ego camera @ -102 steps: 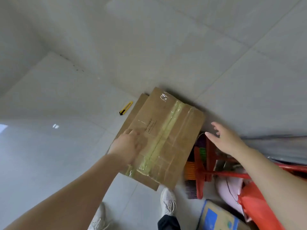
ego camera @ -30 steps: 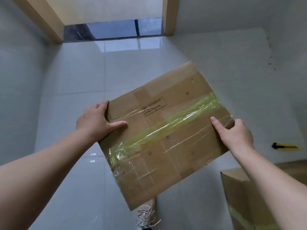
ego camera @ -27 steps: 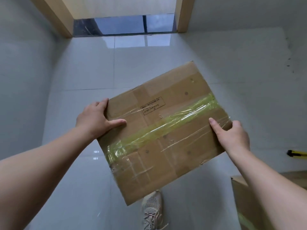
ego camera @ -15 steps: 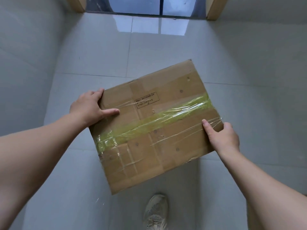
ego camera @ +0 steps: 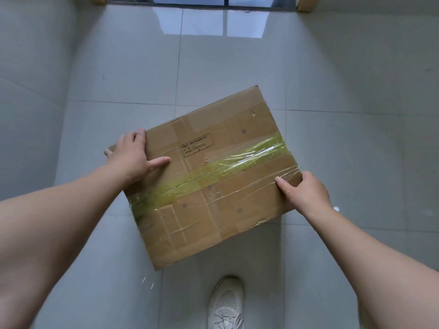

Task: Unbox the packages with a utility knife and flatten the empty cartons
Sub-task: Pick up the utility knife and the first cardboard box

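A brown cardboard carton (ego camera: 213, 181), sealed along its middle with yellowish and clear tape, hangs tilted above the tiled floor. My left hand (ego camera: 129, 159) grips its left edge, thumb lying on the top face and fingers over the far edge. My right hand (ego camera: 303, 192) grips the right edge, thumb on top and fingers underneath. A small printed label sits near the carton's upper middle. No utility knife is in view.
Glossy grey floor tiles (ego camera: 237, 55) stretch ahead to a dark doorway threshold (ego camera: 213, 1) between wooden frame posts. Grey walls rise on the left and right. My white sneaker (ego camera: 225, 305) stands on the floor below the carton.
I lifted the carton off the floor with both hands and turned away from the yellow knife and the other box, which have left the view. The doorway has slid toward the top edge.
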`<act>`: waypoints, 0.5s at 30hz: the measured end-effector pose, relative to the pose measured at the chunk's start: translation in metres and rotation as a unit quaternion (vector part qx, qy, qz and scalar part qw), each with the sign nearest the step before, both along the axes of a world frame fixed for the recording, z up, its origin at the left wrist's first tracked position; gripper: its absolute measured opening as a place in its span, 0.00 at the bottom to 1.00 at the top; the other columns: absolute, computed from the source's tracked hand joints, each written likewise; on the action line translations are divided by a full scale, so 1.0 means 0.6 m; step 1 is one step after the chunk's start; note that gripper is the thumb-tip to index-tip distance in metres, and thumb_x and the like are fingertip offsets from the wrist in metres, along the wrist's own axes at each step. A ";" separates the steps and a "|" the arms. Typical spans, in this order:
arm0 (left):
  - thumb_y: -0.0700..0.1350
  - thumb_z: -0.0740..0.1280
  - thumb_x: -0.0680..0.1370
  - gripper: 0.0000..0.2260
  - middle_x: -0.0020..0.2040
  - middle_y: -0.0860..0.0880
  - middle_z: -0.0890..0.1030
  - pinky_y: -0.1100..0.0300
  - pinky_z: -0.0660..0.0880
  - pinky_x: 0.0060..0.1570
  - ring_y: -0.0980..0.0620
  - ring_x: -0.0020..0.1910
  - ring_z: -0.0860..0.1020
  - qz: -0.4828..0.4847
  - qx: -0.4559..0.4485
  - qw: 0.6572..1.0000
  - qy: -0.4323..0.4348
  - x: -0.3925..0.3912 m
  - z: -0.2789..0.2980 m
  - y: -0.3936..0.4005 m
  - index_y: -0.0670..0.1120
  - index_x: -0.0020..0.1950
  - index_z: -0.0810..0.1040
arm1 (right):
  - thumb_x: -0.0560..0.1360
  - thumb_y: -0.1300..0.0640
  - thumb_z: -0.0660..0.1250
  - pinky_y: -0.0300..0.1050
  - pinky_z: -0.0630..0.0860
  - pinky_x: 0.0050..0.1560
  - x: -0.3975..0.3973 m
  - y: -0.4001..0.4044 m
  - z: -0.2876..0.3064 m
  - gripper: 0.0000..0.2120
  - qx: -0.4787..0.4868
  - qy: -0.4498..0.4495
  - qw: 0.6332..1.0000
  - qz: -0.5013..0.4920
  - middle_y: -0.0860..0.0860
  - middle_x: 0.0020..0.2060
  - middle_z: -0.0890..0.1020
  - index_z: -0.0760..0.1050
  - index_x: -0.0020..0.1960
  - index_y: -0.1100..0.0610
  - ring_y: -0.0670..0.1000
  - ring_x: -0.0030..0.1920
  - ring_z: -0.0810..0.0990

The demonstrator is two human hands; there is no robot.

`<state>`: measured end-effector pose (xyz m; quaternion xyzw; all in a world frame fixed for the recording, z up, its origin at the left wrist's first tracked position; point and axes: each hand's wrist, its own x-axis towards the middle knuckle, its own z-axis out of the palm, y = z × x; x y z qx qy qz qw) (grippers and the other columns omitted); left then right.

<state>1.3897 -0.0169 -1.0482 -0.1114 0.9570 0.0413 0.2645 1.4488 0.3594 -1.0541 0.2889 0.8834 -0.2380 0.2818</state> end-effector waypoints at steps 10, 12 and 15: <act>0.67 0.58 0.75 0.37 0.76 0.45 0.56 0.39 0.52 0.72 0.48 0.76 0.52 -0.145 0.045 0.987 0.048 0.011 0.030 0.246 0.49 0.77 0.52 | 0.76 0.39 0.62 0.52 0.69 0.62 0.022 0.064 0.054 0.32 0.007 0.053 0.996 0.070 0.58 0.66 0.73 0.64 0.72 0.58 0.60 0.65 0.72; 0.65 0.58 0.76 0.35 0.75 0.45 0.59 0.41 0.54 0.72 0.47 0.75 0.55 -0.161 0.062 0.982 0.073 0.021 0.033 0.293 0.49 0.76 0.56 | 0.76 0.39 0.62 0.52 0.70 0.61 0.030 0.092 0.056 0.31 0.010 0.063 0.995 0.073 0.58 0.65 0.73 0.65 0.71 0.58 0.59 0.65 0.72; 0.64 0.59 0.76 0.31 0.73 0.46 0.63 0.45 0.57 0.70 0.46 0.73 0.59 -0.193 0.087 0.972 0.099 0.048 0.038 0.367 0.49 0.74 0.60 | 0.76 0.39 0.61 0.51 0.70 0.61 0.042 0.149 0.055 0.30 0.020 0.072 0.995 0.067 0.58 0.65 0.73 0.65 0.70 0.58 0.59 0.65 0.72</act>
